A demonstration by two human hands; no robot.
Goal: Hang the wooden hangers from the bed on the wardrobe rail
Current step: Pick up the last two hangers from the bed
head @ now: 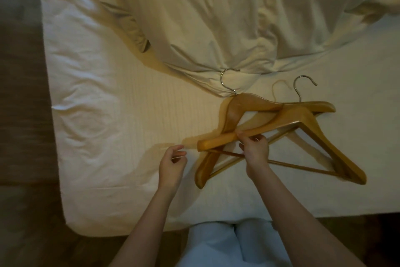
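bed: my right hand pinches the top hanger, left hand empty (crossed hangers may snag when lifted).

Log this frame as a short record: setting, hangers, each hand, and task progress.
setting: bed with white sheet, rumpled duvet at the far side
hangers: two wooden hangers, crossed and overlapping; top hanger, lower hanger
hooks: both metal, pointing toward the duvet
right hand: gripping the top hanger's arm
left hand: empty, fingers curled, just left of the hangers
wardrobe rail: not in view
progress: no hanger hung yet; pickup under way
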